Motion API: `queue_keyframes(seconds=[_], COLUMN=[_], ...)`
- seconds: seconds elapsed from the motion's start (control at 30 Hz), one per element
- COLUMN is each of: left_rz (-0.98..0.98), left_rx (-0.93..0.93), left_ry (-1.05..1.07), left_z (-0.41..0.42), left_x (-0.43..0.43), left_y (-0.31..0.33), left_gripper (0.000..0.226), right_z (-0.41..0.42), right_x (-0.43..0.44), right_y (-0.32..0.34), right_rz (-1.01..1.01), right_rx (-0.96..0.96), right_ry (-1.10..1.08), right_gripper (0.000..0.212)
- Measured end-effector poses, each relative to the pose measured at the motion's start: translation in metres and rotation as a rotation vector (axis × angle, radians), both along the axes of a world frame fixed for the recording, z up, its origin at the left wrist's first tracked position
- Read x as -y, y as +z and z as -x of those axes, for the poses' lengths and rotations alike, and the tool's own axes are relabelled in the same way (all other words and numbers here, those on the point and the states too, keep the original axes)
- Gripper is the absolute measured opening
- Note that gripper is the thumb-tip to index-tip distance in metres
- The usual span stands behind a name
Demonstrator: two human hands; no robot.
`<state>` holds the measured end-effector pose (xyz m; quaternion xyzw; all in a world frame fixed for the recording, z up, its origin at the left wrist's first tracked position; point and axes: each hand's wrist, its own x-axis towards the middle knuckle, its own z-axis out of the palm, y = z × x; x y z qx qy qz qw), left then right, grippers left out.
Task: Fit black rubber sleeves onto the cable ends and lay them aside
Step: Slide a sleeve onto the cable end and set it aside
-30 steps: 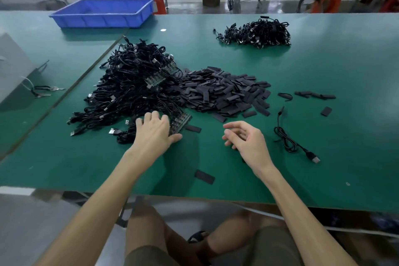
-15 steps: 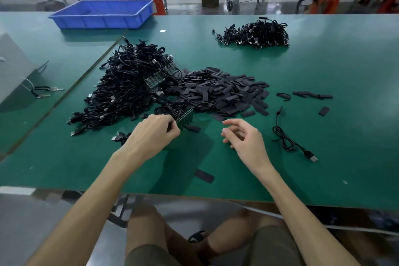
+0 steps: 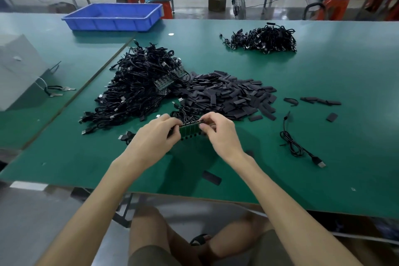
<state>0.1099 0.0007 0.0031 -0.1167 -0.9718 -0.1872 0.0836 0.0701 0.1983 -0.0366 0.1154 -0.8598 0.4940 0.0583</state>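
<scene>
Just above the green table [image 3: 323,179], near its front edge, a strip of small green boards [image 3: 191,131] with thin black cable ends running off its far side is held between two bare hands. The left hand [image 3: 155,138] has its grip pinched on the strip's left end, and the right hand [image 3: 220,134] has its grip pinched on the right end, fingers curled over the top edge. Directly behind the hands lies a broad pile of black rubber sleeves [image 3: 228,95], touching a larger tangle of black cables [image 3: 138,86] on its left, where more green boards show among the wires. One loose sleeve [image 3: 212,177] lies on the table between the forearms. To the right, a single coiled cable [image 3: 295,147] lies apart, with a few scattered sleeves [image 3: 319,101] beyond it. A smaller heap of cables [image 3: 263,39] sits well back on the right. At the far left edge stands a blue tray [image 3: 114,16]; a grey box [image 3: 19,71] and a set of keys [image 3: 58,90] lie on the adjoining table at left.
</scene>
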Motion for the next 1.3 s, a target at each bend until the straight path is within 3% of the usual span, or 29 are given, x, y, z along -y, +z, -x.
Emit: queue_keyframes(seconds=[0.2,0.47,0.73,1.07,1.23,1.3], left_rz=[0.200,0.015,0.022,0.198,0.180,0.121], left_rx=[-0.150,-0.145,-0.194,-0.186,-0.114,-0.164], left_ry=[0.070,0.206,0.282,0.308,0.282,0.240], left_z=[0.001,0.004,0.004,0.000,0.004,0.006], left_x=[-0.023,-0.032,-0.036,-0.013,-0.016,-0.021], left_y=[-0.002,-0.013,-0.019,-0.041,-0.039,-0.035], left_gripper=[0.029,0.017,0.011,0.006,0.031,0.030], right_z=[-0.010,-0.010,-0.015,-0.007,-0.011,-0.014], right_x=[0.016,0.013,0.025,-0.008,-0.024,-0.032], right_y=[-0.005,-0.005,-0.004,0.035,0.058,0.069], right_rz=[0.050,0.045,0.106,0.685,0.976,1.003], right_rx=[-0.023,-0.017,-0.100,-0.072,-0.009,-0.054], right_ry=[0.000,0.032,0.015,-0.092,-0.014,0.027], right_gripper=[0.011,0.014,0.006,0.011,0.010,0.011])
